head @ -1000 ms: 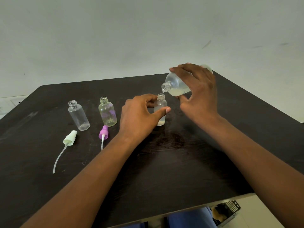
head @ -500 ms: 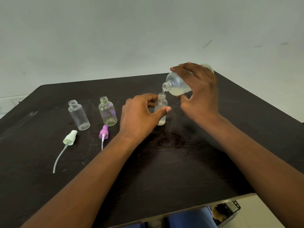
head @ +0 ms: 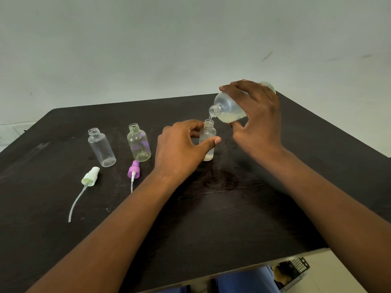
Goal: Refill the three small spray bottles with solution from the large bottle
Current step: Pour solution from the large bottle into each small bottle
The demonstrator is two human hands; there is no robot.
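My right hand grips the large clear bottle, tilted with its open neck just above a small bottle. A thin stream of pale yellowish solution runs into that small bottle, which stands on the dark table with a little liquid at its bottom. My left hand holds it between thumb and fingers. Two other small open bottles stand to the left: a clear empty one and a greenish one with a purple print.
A pale green spray cap with a long tube and a purple spray cap lie on the table in front of the two left bottles. A pale wall rises behind the table. Some object lies on the floor at lower right.
Both hands keep nearly the same pose. The large bottle stays tilted over the small bottle while solution trickles in.
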